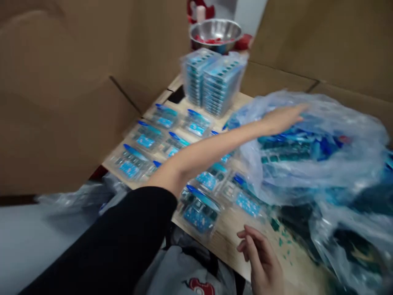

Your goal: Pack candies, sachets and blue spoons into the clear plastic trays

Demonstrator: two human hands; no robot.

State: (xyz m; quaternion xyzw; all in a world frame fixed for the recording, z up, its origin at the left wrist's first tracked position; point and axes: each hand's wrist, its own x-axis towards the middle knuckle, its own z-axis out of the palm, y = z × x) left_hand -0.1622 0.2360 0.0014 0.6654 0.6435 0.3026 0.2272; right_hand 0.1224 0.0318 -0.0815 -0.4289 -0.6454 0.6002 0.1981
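The left hand [284,119] is blurred near three o'clock, its forearm [216,149] partly covering packs [173,146]; plastic [327,225] runs off-frame at four.

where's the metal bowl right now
In the head view, the metal bowl is at the top, slightly right of centre, just beyond the stacked clear cases, with red pieces inside it.

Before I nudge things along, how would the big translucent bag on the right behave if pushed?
The bag looks floppy: its thin film is crumpled, so it would probably fold before sliding. The blue pieces inside could shift or spill, since they seem exposed at its opening.
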